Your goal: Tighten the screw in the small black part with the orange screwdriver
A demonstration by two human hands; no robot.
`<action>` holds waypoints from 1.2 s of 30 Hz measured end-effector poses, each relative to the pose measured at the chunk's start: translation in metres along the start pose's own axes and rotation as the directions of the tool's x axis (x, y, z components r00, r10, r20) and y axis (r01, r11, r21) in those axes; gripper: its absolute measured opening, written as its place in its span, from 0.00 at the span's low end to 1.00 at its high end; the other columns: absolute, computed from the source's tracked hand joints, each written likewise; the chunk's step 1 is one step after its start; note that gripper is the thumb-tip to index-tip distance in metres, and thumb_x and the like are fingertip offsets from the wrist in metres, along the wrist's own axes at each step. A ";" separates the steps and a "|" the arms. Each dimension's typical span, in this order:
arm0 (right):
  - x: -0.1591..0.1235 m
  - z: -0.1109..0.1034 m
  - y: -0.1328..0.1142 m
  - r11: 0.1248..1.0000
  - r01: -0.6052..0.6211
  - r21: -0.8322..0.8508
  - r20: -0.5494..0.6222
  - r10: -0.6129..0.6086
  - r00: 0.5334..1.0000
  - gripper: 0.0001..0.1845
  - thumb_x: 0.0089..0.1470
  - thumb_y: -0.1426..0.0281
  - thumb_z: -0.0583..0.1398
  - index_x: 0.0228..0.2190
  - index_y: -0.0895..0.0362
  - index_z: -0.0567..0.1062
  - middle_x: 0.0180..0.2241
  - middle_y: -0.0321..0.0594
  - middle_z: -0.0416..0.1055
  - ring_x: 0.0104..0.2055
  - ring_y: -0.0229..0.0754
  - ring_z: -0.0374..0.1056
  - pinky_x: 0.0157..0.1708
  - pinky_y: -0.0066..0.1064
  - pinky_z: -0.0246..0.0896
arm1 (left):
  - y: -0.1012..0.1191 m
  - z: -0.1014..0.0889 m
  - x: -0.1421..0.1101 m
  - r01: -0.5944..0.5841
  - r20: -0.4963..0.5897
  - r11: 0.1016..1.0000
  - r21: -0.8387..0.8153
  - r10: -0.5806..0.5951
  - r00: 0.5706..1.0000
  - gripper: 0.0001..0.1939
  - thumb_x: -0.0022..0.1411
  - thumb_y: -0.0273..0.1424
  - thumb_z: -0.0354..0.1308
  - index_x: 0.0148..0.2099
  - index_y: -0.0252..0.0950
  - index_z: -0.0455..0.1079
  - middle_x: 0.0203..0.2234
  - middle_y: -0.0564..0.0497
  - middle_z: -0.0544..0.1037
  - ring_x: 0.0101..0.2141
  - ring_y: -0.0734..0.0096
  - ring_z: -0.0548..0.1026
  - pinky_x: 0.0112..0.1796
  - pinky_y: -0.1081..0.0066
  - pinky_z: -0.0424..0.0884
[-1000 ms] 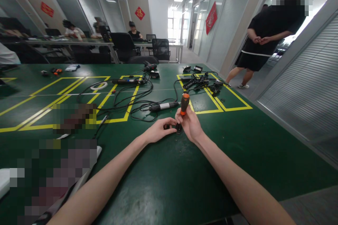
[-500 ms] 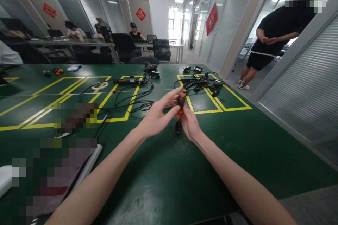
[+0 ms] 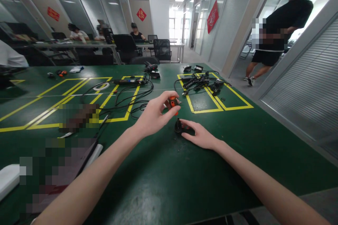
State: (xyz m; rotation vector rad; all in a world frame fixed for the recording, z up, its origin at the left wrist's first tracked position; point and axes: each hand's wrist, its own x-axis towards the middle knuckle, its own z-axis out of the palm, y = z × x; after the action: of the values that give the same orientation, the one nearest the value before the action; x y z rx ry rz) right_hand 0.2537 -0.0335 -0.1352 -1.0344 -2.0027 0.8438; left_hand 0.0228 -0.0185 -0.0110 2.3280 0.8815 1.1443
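Left hand (image 3: 154,114) higher, curled in a grip; right hand (image 3: 202,136) lower, loosely cupped.

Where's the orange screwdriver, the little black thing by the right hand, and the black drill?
Orange screwdriver (image 3: 173,101): head view, on its handle, in the left hand (image 3: 155,114).
Little black thing (image 3: 178,127): head view, on its body, by the right hand (image 3: 202,136).
Black drill (image 3: 151,67): head view, on its body.

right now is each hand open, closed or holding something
Left hand: closed, holding the orange-and-black tool.
Right hand: fingers curved at the small black part; grip cannot be told.
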 end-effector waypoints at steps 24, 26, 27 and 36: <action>-0.008 0.002 -0.001 0.995 0.017 0.097 0.017 -0.018 1.000 0.28 0.58 0.76 0.62 0.60 0.50 0.74 0.53 0.46 0.76 0.52 0.50 0.73 0.56 0.51 0.68 | 0.001 0.000 0.002 0.456 0.279 0.484 -0.747 -0.394 0.876 0.14 0.69 0.39 0.60 0.50 0.36 0.73 0.49 0.42 0.80 0.27 0.75 0.77 0.28 0.73 0.73; -0.008 0.001 -0.001 0.996 0.022 0.085 0.024 -0.025 0.999 0.28 0.59 0.76 0.62 0.60 0.50 0.74 0.54 0.47 0.76 0.53 0.51 0.73 0.57 0.51 0.67 | 0.003 0.000 0.004 0.460 0.282 0.518 -0.721 -0.387 0.878 0.12 0.68 0.38 0.62 0.48 0.37 0.70 0.47 0.44 0.81 0.26 0.75 0.77 0.29 0.72 0.73; -0.009 0.001 -0.001 0.997 0.027 0.078 0.023 -0.029 0.999 0.28 0.59 0.76 0.61 0.60 0.50 0.73 0.54 0.47 0.76 0.53 0.51 0.73 0.57 0.51 0.67 | 0.003 0.000 0.006 0.460 0.285 0.535 -0.709 -0.380 0.880 0.12 0.68 0.38 0.62 0.47 0.37 0.68 0.45 0.46 0.82 0.25 0.76 0.77 0.29 0.72 0.73; -0.010 0.002 0.004 0.997 0.079 0.011 0.027 -0.079 0.997 0.28 0.61 0.74 0.60 0.62 0.52 0.70 0.55 0.47 0.75 0.53 0.49 0.73 0.57 0.49 0.68 | 0.007 0.000 0.020 0.137 0.057 0.969 -0.204 -0.128 0.990 0.19 0.60 0.36 0.69 0.52 0.39 0.74 0.30 0.56 0.72 0.26 0.79 0.68 0.28 0.76 0.64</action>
State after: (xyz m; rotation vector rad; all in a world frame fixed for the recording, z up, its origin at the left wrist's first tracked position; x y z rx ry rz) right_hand 0.2580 -0.0410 -0.1423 -0.9363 -2.0457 0.8293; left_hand 0.0347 -0.0097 0.0038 2.0852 0.8444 1.0719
